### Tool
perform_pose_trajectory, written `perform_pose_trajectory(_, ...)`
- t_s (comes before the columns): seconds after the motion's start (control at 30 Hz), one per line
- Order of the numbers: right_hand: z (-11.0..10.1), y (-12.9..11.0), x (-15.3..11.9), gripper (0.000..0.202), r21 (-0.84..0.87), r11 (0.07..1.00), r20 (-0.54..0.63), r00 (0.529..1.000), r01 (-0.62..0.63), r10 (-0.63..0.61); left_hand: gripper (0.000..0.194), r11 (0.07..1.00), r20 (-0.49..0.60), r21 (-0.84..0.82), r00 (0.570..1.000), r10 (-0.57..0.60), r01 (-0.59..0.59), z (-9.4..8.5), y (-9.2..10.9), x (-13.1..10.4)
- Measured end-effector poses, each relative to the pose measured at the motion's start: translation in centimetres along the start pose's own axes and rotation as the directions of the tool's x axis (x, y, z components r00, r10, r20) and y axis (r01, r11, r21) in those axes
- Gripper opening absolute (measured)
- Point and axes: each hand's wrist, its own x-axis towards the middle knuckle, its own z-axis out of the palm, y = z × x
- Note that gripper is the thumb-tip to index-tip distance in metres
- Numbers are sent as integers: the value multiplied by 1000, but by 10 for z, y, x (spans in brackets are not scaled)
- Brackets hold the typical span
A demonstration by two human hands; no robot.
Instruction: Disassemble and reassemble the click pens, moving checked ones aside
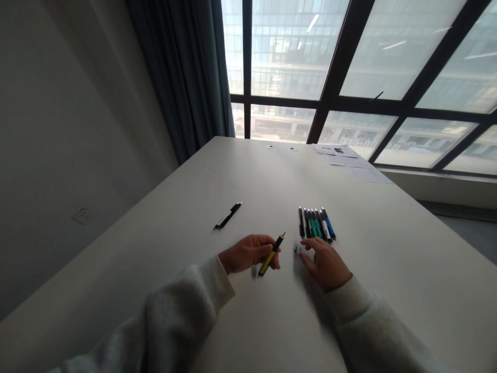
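My left hand (pixel 250 254) is closed around a yellow and black pen (pixel 269 258), tilted with its thin point up and to the right. To its right, my right hand (pixel 326 263) hovers low over the white table (pixel 256 181), thumb and index finger bent and apart. At those fingertips is a small pale thing with a dark spot (pixel 296 249); its kind and whether the fingers touch it are unclear. Just beyond the right hand several pens (pixel 315 224), black, green, white and blue, lie side by side. Two dark pens (pixel 228 216) lie together beyond my left hand.
Printed sheets of paper (pixel 349 161) lie at the table's far right edge. Two small white pieces with dark marks (pixel 294 149) are near the far edge. A dark curtain (pixel 186 77) and large windows (pixel 287 57) stand behind; a wall (pixel 77 129) runs along the left.
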Motion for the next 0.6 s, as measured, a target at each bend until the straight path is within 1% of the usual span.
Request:
perform_pose_trajectory(0.07, 3, 2, -1, 29, -59, 998, 31, 1000, 10, -8, 32, 1000, -7, -26, 1000, 16, -16, 0, 0, 0)
perform_pose_trajectory(0.23, 6, 5, 0, 23, -146, 989, 92, 996, 14, -1, 30, 995, -31, -86, 998, 46, -48, -1, 1, 0)
perform_pose_trajectory(0.43, 5, 8, 2, 20, -145, 989, 78, 997, -2, 14, 27, 989, -49, -129, 997, 65, -71, 0, 3, -1)
perform_pose_trajectory(0.6, 1, 8, 2, 22, -186, 982, 123, 992, -12, 35, 26, 987, -46, -143, 996, 71, -77, -1, 4, -1)
